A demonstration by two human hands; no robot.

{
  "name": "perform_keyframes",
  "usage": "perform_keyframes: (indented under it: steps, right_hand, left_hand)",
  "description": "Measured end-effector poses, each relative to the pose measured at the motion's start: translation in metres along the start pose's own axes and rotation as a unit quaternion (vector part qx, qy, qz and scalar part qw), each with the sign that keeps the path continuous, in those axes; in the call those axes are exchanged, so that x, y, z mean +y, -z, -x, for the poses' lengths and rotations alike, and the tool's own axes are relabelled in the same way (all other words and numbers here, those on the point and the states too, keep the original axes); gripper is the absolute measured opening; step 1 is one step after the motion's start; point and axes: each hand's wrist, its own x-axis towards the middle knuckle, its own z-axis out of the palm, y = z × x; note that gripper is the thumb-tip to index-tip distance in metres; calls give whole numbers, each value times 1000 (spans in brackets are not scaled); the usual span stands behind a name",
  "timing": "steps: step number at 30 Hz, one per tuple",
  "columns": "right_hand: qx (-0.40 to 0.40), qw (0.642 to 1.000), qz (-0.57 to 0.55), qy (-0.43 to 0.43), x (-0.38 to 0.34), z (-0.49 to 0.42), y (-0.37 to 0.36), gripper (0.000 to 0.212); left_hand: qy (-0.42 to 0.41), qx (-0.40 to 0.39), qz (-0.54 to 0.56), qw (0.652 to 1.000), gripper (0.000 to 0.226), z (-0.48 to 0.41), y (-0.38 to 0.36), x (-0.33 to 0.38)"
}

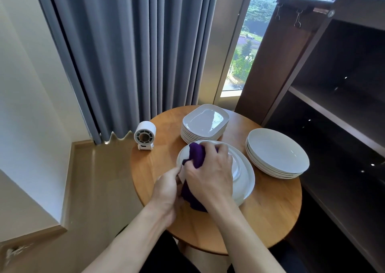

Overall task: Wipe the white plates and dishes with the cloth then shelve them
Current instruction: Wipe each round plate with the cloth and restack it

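A small white dish (236,164) is held tilted above a larger white plate (248,181) on the round wooden table (260,214). My right hand (210,174) grips a purple cloth (196,153) and presses it against the dish. At the dish's left edge my left hand (166,186) pinches the rim. A stack of several white rectangular dishes (205,121) stands at the back of the table. To the right sits a stack of several round white plates (277,152).
A dark wooden shelf unit (337,110) with bare shelves stands right of the table. A small white fan (144,135) sits at the table's left edge. Grey curtains (133,49) and a window lie behind; wooden floor lies to the left.
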Motion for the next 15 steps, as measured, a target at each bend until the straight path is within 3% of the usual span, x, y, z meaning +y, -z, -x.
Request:
perform_keyframes:
  steps: [5,10,15]
  right_hand:
    - [-4,983,-142,-119,-10,-36,-5,40]
    - [25,969,-182,-163,-5,-52,-6,40]
    - [45,925,-288,-243,6,-65,6,44]
  left_hand:
    - [-10,-48,7,999,37,4,-3,3]
    - [-25,-84,47,995,43,7,-3,0]
    - [-47,-35,-5,998,23,6,-5,-5]
